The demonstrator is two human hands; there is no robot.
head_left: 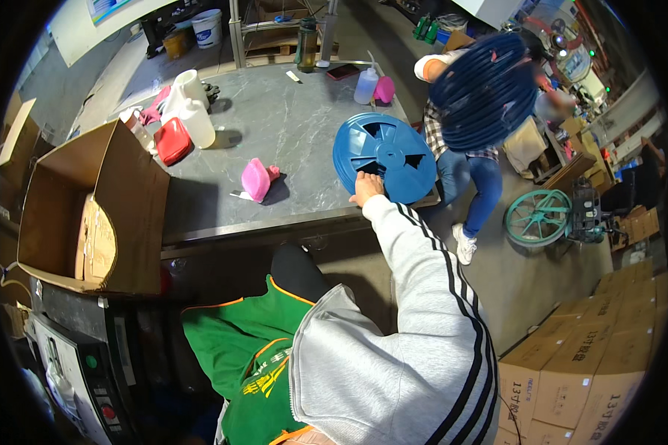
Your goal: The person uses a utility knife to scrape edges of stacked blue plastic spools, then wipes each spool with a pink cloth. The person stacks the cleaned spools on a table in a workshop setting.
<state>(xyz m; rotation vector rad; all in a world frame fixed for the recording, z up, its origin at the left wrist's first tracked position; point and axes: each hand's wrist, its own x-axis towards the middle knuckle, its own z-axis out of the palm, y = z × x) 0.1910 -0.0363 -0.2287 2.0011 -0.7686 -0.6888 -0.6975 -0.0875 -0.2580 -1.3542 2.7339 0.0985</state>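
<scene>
On the right end of the grey stone-patterned table (308, 126) lies a round blue plastic reel (390, 152) with a ribbed hub and wedge-shaped cut-outs. It reaches to the table's right corner. My right hand (367, 187), coming from a grey sleeve with black stripes, grips the reel's near left part, with the fingers at one of the cut-outs. The fingertips are partly hidden there. A pink object like a small pouch (257, 179) sits on the table to the left of the reel. My left hand is out of sight.
An open cardboard box (133, 215) stands at the left. White bottles (197, 122) and a red case (172, 141) are near it. A squeeze bottle (365, 85) stands behind the reel. Beyond the corner, a person carries a dark blue ringed bundle (486, 93). Cartons (564, 378) are stacked lower right.
</scene>
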